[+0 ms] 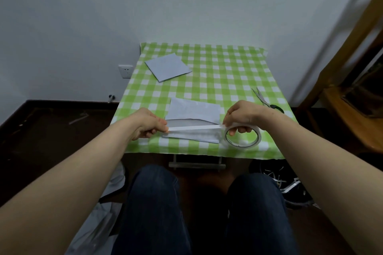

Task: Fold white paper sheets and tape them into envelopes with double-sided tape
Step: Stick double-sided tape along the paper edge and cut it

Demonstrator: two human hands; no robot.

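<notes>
Tape (193, 128) is stretching sideways over the folded paper (193, 113), left hand (148, 124) pinching its end, right hand (243, 117) gripping the roll (242, 136).

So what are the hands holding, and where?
The right hand grips the tape roll by its top rim, fingers through the hole. The left hand pinches the free end of the tape strip pulled from it.

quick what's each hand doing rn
Left hand: pinches the free end of the tape strip.
Right hand: holds the tape roll, fingers through its core.
</notes>
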